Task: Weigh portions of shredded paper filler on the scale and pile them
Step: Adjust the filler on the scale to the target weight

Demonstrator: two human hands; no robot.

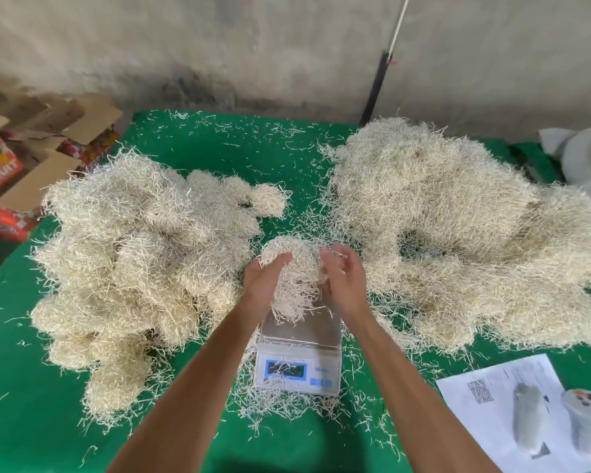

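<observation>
risks first, left to right. weighed pile (130, 261) on my left is a stack of loose clumps and it comes close to the scale's left side; if i drop this portion short, it lands against the pan edge and skews the next reading, or blurs into a neighbouring clump so portions stop being countable. scale (299, 349) has stray strands lying across the display and all round its base, so i probably can't read the digits cleanly, and strands bridging pan to table would throw the weight off. bulk heap (458, 233) on my right also reaches near the scale; brushing it with my forearm drags extra filler onto the pan. the stuff is light and tangly, so a loose hold sheds strands over everything.

where the portion (292, 278) is: held up between both hands, above the far part of the pan, lower strands hanging down toward it. can't tell if the lowest ones touch the pan.

left hand (265, 278): on the portion's left side, fingers curled in around it, tips buried in the strands. right hand (343, 278): on its right side, palm turned inward, fingers loosely curled and slightly spread against the clump, more cupping than pinching.
</observation>
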